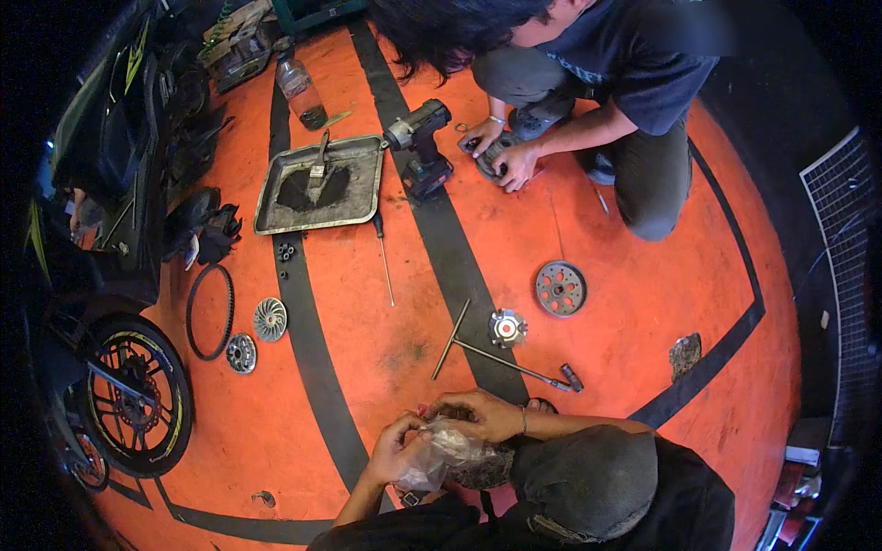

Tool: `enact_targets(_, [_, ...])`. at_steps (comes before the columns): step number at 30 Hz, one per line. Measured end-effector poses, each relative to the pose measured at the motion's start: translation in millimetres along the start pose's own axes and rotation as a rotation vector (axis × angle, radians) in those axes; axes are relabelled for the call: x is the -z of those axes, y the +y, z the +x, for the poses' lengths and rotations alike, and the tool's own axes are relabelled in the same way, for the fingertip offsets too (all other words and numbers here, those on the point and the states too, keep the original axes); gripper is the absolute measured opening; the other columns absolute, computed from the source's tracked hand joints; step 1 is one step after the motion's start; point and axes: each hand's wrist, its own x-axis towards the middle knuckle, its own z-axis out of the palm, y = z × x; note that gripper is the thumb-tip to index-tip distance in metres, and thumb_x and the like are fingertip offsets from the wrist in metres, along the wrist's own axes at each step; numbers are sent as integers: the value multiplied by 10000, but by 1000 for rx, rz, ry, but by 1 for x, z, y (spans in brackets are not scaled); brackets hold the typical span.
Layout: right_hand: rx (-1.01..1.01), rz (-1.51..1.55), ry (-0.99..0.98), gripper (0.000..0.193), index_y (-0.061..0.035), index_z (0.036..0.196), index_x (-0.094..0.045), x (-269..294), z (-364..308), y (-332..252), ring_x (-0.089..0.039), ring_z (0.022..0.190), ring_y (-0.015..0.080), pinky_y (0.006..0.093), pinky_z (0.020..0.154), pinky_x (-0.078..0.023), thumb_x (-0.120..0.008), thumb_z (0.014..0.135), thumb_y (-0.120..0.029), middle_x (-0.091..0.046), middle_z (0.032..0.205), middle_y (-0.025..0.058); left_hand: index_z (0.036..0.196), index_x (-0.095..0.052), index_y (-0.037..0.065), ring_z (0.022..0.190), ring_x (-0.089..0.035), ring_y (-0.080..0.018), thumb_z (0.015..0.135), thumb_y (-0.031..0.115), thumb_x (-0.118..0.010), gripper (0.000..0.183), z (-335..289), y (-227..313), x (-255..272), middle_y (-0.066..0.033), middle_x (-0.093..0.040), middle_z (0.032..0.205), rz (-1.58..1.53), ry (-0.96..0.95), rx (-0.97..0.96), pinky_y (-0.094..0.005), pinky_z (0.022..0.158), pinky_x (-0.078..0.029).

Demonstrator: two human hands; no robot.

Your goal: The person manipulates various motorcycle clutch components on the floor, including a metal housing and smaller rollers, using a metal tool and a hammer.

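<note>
A crumpled clear plastic bag (446, 452) is held up at the bottom middle. My left hand (402, 448) grips its near left side with bent fingers. My right hand (478, 415) curls over the bag's upper edge, its palm side hidden. A small bit of red shows between the two hands; I cannot make out what it is. Just beyond them lies a long T-handle socket wrench (501, 358). A round silver metal plate with a red centre (507, 328) rests by its shaft, and a drilled clutch bell (560, 288) sits farther right.
Opposite, a co-worker (597, 119) squats, holding a dark round metal part (496, 154). Near them stand a cordless impact wrench (423, 151) and a metal tray (372, 197) with a brush (319, 170). A drive belt (189, 317), finned pulley (270, 319) and screwdriver (383, 257) lie left, beside a motorcycle (101, 266).
</note>
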Motion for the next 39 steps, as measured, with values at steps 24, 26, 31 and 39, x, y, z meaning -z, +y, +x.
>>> enact_targets(24, [-192,311,-484,483,34,1271,-570,-2,-7,0,-574,921,203,342,837,-463,-682,930,-291,-616,909,74,917,-561,77,761,-453,-39,961,270,-670,227,-1,10,13,61,-489,816,-558,-18,119,-222,664,-355])
enact_targets(26, [60,-123,-668,487,29,1231,-592,-5,0,-3,-559,1001,313,421,862,-448,-680,892,-309,-628,973,167,919,-570,79,755,-455,-36,936,230,-704,203,0,5,9,60,-502,806,-631,11,155,-226,670,-356])
enact_targets(31, [-53,-212,-853,420,-1,1153,-642,1,12,-11,-564,1020,330,442,899,-447,-694,820,-252,-604,1150,190,1085,-565,43,911,-538,-113,919,302,-736,352,6,-2,5,-22,-564,967,-412,-28,38,-288,785,-441])
enact_targets(39, [22,-411,-357,307,23,1098,-543,2,5,-4,-548,1090,408,533,1055,-282,-536,877,-190,-588,1041,237,1457,-344,-2,1287,-478,-238,839,367,-824,865,0,-9,3,-140,-493,1393,-255,-194,149,-392,1069,-426])
